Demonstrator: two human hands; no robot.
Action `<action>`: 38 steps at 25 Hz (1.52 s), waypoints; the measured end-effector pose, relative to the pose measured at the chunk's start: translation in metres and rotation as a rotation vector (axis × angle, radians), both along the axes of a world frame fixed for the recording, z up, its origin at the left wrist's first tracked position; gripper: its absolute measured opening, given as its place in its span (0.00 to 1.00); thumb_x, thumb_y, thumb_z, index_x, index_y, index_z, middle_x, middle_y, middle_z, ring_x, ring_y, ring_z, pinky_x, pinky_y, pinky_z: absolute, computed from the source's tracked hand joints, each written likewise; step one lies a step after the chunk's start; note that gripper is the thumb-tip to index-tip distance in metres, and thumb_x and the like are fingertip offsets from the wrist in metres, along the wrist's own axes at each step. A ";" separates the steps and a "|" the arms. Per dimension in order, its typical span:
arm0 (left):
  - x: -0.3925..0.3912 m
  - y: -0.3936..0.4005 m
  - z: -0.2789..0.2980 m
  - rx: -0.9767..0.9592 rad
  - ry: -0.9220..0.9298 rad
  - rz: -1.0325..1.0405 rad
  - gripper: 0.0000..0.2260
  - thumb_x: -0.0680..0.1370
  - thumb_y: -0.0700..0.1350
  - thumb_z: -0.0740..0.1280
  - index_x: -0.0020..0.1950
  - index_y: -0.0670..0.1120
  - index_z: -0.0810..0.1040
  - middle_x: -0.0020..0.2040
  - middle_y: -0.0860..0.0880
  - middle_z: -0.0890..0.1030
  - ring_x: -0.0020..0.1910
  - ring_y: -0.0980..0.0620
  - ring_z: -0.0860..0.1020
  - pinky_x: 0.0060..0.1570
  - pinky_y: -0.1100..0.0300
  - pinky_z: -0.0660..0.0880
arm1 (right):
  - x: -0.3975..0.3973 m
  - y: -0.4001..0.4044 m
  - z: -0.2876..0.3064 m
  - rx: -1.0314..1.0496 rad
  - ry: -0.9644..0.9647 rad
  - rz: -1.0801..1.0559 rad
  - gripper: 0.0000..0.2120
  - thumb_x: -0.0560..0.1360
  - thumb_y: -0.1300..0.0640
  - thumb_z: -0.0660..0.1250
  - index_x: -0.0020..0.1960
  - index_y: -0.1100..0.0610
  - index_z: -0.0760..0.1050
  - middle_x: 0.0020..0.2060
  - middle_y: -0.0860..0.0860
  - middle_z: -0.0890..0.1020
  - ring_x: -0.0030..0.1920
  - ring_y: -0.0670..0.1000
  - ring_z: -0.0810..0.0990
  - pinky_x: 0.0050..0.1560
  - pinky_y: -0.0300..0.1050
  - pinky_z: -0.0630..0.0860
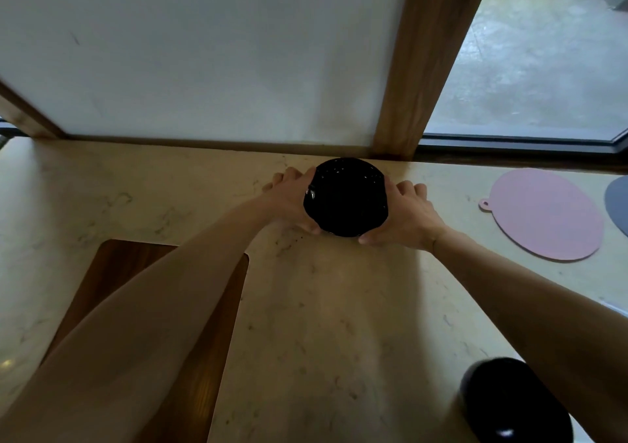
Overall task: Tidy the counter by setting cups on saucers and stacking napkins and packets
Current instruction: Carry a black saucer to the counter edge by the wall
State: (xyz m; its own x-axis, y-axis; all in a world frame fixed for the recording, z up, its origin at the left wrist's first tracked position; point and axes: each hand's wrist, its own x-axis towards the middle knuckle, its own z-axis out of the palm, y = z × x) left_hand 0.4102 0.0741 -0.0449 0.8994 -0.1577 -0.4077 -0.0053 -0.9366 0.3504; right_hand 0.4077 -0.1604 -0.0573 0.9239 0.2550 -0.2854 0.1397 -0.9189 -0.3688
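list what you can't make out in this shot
- Black glossy dish, head view: too dark to tell cup, saucer or stack; left hand and right hand cover its sides.
- Black object: blurred, cut by the bottom edge.
- Grey mat: cut by the right edge.
- Wooden board: mostly behind the left arm.

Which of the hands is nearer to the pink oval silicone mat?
Right. The right hand grips the black glossy dish on the side facing the pink oval silicone mat; the left hand holds its far side.
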 end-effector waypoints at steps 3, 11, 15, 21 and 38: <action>0.013 0.007 -0.007 -0.003 0.018 -0.006 0.52 0.60 0.55 0.80 0.76 0.55 0.53 0.68 0.44 0.62 0.70 0.40 0.58 0.67 0.40 0.63 | 0.015 0.003 -0.006 -0.004 0.006 0.017 0.58 0.57 0.35 0.78 0.76 0.47 0.49 0.66 0.56 0.68 0.66 0.59 0.61 0.63 0.58 0.68; 0.028 0.031 -0.009 -0.016 0.040 -0.001 0.51 0.61 0.54 0.80 0.75 0.59 0.52 0.67 0.45 0.62 0.69 0.40 0.58 0.65 0.39 0.65 | 0.035 0.025 -0.014 0.006 -0.015 0.044 0.59 0.57 0.34 0.78 0.77 0.48 0.48 0.71 0.57 0.64 0.71 0.61 0.58 0.68 0.60 0.64; 0.032 0.036 -0.009 0.003 0.041 -0.008 0.51 0.61 0.55 0.80 0.76 0.59 0.51 0.67 0.44 0.62 0.70 0.41 0.58 0.65 0.38 0.64 | 0.040 0.029 -0.015 -0.021 -0.020 0.058 0.60 0.58 0.33 0.77 0.77 0.50 0.48 0.72 0.58 0.63 0.72 0.62 0.58 0.68 0.60 0.63; 0.035 0.039 -0.011 -0.008 0.043 -0.004 0.52 0.62 0.54 0.80 0.77 0.59 0.50 0.68 0.45 0.62 0.70 0.41 0.58 0.65 0.39 0.64 | 0.040 0.032 -0.018 -0.031 -0.020 0.058 0.60 0.58 0.33 0.77 0.77 0.51 0.47 0.71 0.58 0.63 0.71 0.62 0.58 0.67 0.60 0.64; -0.083 0.022 0.012 -0.076 -0.158 0.258 0.51 0.66 0.66 0.73 0.79 0.55 0.46 0.78 0.49 0.52 0.76 0.44 0.55 0.71 0.41 0.57 | -0.055 0.007 0.022 -0.101 -0.167 0.021 0.48 0.68 0.28 0.63 0.78 0.46 0.44 0.79 0.50 0.51 0.78 0.57 0.46 0.74 0.63 0.54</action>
